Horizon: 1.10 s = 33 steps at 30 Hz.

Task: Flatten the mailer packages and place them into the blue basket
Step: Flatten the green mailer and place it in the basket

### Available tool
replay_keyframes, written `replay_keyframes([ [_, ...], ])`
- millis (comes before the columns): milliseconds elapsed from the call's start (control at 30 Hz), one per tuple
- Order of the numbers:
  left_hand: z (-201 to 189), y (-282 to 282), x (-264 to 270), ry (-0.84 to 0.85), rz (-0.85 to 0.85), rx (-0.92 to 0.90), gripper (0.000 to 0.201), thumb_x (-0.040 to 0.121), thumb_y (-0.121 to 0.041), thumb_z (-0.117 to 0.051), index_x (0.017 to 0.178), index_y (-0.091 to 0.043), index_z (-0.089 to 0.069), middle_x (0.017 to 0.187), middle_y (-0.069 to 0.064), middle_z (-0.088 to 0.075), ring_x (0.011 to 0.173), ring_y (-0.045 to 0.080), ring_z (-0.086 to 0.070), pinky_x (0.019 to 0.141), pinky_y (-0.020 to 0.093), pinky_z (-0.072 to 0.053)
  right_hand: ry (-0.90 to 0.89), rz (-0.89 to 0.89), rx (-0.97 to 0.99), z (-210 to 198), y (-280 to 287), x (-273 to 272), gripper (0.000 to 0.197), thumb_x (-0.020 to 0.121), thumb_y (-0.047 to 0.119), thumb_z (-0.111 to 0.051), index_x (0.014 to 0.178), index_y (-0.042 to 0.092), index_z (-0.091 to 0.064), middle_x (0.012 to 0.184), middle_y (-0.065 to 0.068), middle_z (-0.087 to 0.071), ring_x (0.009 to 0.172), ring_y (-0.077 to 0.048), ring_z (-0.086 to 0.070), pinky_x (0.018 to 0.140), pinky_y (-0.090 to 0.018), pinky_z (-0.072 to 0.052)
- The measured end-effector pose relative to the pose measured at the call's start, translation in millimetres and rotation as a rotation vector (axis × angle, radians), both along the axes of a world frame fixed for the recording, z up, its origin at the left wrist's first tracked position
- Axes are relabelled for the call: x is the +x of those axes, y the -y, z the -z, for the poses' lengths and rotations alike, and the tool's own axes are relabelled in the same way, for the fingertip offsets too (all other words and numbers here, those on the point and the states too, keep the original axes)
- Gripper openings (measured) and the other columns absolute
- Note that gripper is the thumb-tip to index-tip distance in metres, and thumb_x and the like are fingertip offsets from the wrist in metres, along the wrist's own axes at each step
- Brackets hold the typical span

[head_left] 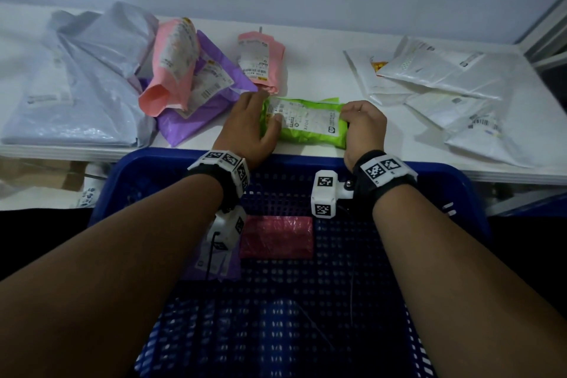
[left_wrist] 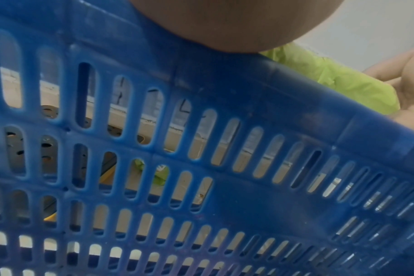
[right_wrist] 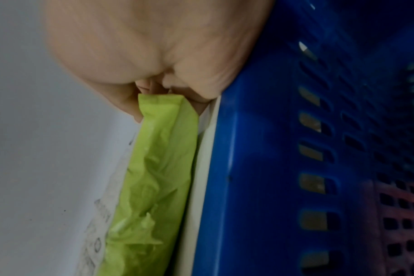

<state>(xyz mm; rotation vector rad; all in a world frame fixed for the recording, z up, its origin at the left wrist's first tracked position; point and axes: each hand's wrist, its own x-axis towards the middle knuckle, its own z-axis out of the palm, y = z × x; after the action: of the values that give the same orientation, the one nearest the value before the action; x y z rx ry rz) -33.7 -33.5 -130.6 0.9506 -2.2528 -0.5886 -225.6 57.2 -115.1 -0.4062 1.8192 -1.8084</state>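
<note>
A green mailer (head_left: 306,126) with a white label lies on the white table (head_left: 319,77), close to its front edge. My left hand (head_left: 251,123) rests on its left end, fingers fairly straight and thumb on the label. My right hand (head_left: 362,126) grips the right end with curled fingers; the right wrist view shows those fingers (right_wrist: 154,46) closed over the green mailer (right_wrist: 158,168). The blue basket (head_left: 153,163) sits below the table edge under my forearms. It holds a red-pink package (head_left: 276,236) and a purple mailer (head_left: 211,264).
Large grey mailers (head_left: 76,80) fill the table's left side. A curled pink mailer (head_left: 171,67), a purple one (head_left: 208,92) and another pink one (head_left: 260,61) lie just behind the green mailer. Several white mailers (head_left: 445,86) are piled on the right.
</note>
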Motion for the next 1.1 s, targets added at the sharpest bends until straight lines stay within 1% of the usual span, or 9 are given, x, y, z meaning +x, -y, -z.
replay_keyframes([
  [133,-2.2,-3.4,2.1,-0.043,0.023,-0.003,0.049,0.1,-0.036,-0.05,0.141,-0.01,-0.044,0.131,0.01,-0.053,0.113,0.024,-0.054,0.094,0.032,-0.043,0.048,-0.015,-0.04,2.9,0.5,-1.7,0.026,0.079,-0.006,-0.053,0.076,0.016,-0.066,0.077,-0.007,-0.064,0.07,-0.023,-0.064,0.063,-0.033,-0.052],
  [267,-3.2,-6.4,5.0,-0.092,0.055,-0.013,0.048,0.097,-0.032,-0.053,0.141,-0.014,-0.043,0.13,0.007,-0.056,0.098,0.02,-0.058,0.084,0.032,-0.047,0.014,-0.065,-0.066,1.6,0.0,0.8,0.03,0.084,-0.01,-0.05,0.087,0.015,-0.066,0.086,-0.004,-0.065,0.078,-0.019,-0.067,0.066,-0.029,-0.055],
  [333,-2.6,-5.9,5.6,-0.104,0.053,-0.015,0.048,0.098,-0.033,-0.052,0.142,-0.016,-0.042,0.133,0.006,-0.054,0.103,0.018,-0.057,0.087,0.034,-0.049,0.004,-0.076,-0.068,2.8,0.9,1.0,0.031,0.082,-0.01,-0.053,0.089,0.017,-0.067,0.095,-0.004,-0.067,0.087,-0.023,-0.069,0.073,-0.033,-0.058],
  [433,-1.8,-3.7,5.7,-0.094,0.047,-0.017,0.051,0.097,-0.032,-0.052,0.144,-0.016,-0.04,0.136,0.007,-0.053,0.111,0.019,-0.056,0.092,0.038,-0.049,0.014,-0.075,-0.061,3.8,1.2,0.6,0.036,0.082,-0.013,-0.053,0.091,0.019,-0.067,0.094,-0.001,-0.069,0.087,-0.021,-0.071,0.075,-0.035,-0.06],
  [533,-2.4,-4.2,4.7,-0.106,0.038,-0.032,0.051,0.097,-0.032,-0.052,0.143,-0.013,-0.04,0.137,0.008,-0.051,0.116,0.021,-0.054,0.095,0.042,-0.049,0.006,-0.074,-0.054,5.6,2.1,0.2,0.037,0.079,-0.011,-0.054,0.092,0.021,-0.068,0.1,-0.006,-0.072,0.094,-0.027,-0.072,0.083,-0.044,-0.06],
  [667,-2.0,-5.3,3.2,-0.114,-0.024,-0.112,0.055,0.093,-0.031,-0.059,0.14,-0.009,-0.043,0.147,0.016,-0.032,0.124,0.023,-0.046,0.104,0.036,-0.042,-0.015,-0.092,-0.017,7.5,2.6,1.2,0.037,0.079,-0.011,-0.054,0.093,0.02,-0.068,0.099,-0.006,-0.073,0.094,-0.027,-0.072,0.083,-0.048,-0.06],
  [767,-0.9,-6.8,3.6,0.051,-0.059,-0.279,0.058,0.088,-0.035,-0.059,0.14,-0.014,-0.047,0.152,0.018,-0.034,0.13,0.031,-0.044,0.104,0.044,-0.036,-0.058,-0.127,0.015,7.0,3.2,2.1,0.036,0.08,-0.012,-0.055,0.096,0.017,-0.067,0.095,-0.001,-0.071,0.091,-0.022,-0.071,0.081,-0.042,-0.06],
  [933,3.1,-8.2,-0.3,0.246,0.066,-0.561,0.052,0.09,-0.032,-0.055,0.14,-0.019,-0.053,0.151,0.018,-0.043,0.134,0.036,-0.044,0.108,0.063,-0.029,-0.113,-0.144,0.045,5.8,3.6,3.6,0.036,0.079,-0.011,-0.06,0.091,0.022,-0.068,0.09,0.001,-0.069,0.084,-0.018,-0.07,0.078,-0.038,-0.06],
  [1100,4.5,-10.5,-0.2,0.453,0.252,-0.654,0.054,0.098,-0.037,-0.041,0.148,-0.017,-0.046,0.155,0.013,-0.041,0.142,0.033,-0.04,0.116,0.065,-0.016,-0.196,-0.15,0.098,7.2,5.8,7.8,0.033,0.072,0.003,-0.062,0.085,0.032,-0.07,0.098,-0.006,-0.071,0.089,-0.024,-0.071,0.081,-0.045,-0.06],
])
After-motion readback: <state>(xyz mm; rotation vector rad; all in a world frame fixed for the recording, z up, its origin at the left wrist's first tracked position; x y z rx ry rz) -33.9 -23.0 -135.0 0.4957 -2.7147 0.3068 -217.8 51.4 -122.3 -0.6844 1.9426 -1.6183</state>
